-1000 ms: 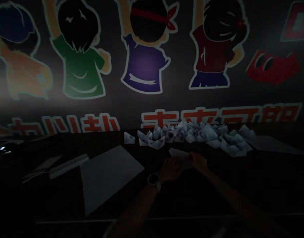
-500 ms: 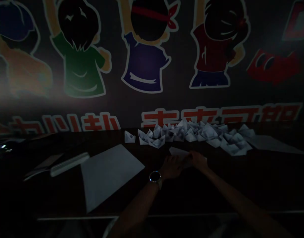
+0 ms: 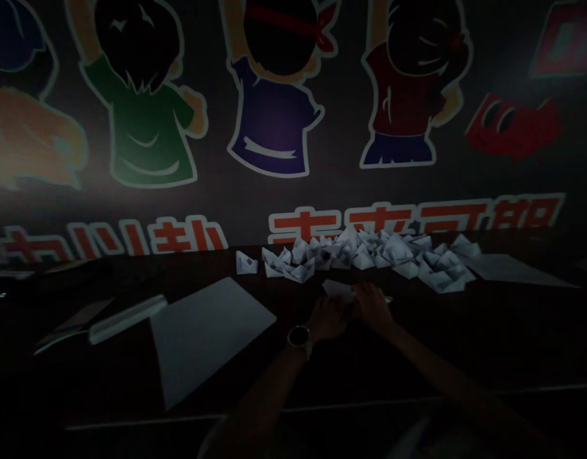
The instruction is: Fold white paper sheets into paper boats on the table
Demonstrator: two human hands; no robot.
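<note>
A folded piece of white paper lay in dim light on the dark table, between its near and far edges and just short of a crowd of folded paper boats ranged along the far edge. The left hand, with a watch at its wrist, rested over the paper's near side with its fingers bent; the right hand lay beside it, fingers curled over the paper's right part, a pale tip showing just past it. Both hands touched the piece, but shadow hid the undersides of the fingers, so whether either pinched it or merely pressed it down could not be told. A flat white sheet lay toward the table's near left corner, and another sheet toward the far right corner. The piece, judged as paper, was probably very light, limp in a single layer and stiffer along layered folds, apt to slide on the tabletop, and easily creased or torn. The soundest hold was likely fingertips at the folded edges, one hand steadying the body flat while the other pressed along a crease; a hard squeeze at the middle risked crumpling it.
</note>
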